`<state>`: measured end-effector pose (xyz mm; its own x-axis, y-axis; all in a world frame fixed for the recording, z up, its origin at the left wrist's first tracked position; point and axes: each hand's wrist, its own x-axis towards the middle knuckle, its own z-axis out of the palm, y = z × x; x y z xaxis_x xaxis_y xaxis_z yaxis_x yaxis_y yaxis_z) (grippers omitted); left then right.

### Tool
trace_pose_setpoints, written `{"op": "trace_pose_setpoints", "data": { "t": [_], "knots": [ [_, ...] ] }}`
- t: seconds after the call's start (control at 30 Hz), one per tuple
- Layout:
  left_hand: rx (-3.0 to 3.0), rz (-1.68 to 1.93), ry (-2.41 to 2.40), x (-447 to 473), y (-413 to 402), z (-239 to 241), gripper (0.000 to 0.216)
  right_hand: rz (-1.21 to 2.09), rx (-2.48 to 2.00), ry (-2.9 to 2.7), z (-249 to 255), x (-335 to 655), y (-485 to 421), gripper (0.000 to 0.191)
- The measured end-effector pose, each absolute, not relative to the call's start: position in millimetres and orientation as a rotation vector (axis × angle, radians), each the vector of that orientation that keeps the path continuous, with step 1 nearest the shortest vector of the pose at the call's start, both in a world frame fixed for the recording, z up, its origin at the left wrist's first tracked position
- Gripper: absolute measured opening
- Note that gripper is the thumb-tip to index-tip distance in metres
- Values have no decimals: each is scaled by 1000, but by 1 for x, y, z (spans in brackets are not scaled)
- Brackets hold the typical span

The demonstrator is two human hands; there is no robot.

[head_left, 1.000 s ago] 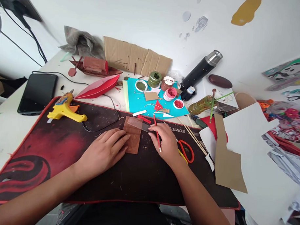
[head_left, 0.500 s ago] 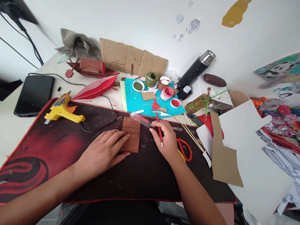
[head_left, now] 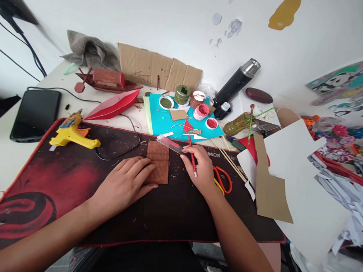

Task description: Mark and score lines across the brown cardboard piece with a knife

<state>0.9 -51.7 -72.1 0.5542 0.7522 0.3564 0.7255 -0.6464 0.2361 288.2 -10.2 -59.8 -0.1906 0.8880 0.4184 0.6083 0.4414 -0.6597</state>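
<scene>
My left hand (head_left: 124, 184) lies flat with fingers stretched out, pressing the left edge of a brown painted card rectangle (head_left: 158, 161) on the black and red desk mat (head_left: 63, 179). My right hand (head_left: 200, 168) is closed around a red pencil (head_left: 192, 157) and its fingertips also touch the end of a clear plastic ruler (head_left: 171, 144), which lies tilted just past the card's upper right corner. Red-handled scissors (head_left: 223, 179) lie right beside that hand.
A yellow glue gun (head_left: 71, 134) and a black phone (head_left: 35, 114) sit to the left. Paint pots (head_left: 200, 111) on teal paper, a red paper boat (head_left: 112, 105), a black flask (head_left: 235, 84), skewers and cardboard sheets (head_left: 270, 190) crowd the back and right.
The ruler has slid off the brown card and now lies above its upper right corner. My right hand moved with it; the left hand stays on the card.
</scene>
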Motion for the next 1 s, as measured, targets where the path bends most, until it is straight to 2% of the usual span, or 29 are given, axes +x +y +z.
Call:
{"op": "trace_pose_setpoints", "data": {
  "t": [1.0],
  "knots": [
    [2841, 684, 1274, 4, -50, -66, 46, 472, -1255, -1863, -54, 287, -11, 11]
  ]
}}
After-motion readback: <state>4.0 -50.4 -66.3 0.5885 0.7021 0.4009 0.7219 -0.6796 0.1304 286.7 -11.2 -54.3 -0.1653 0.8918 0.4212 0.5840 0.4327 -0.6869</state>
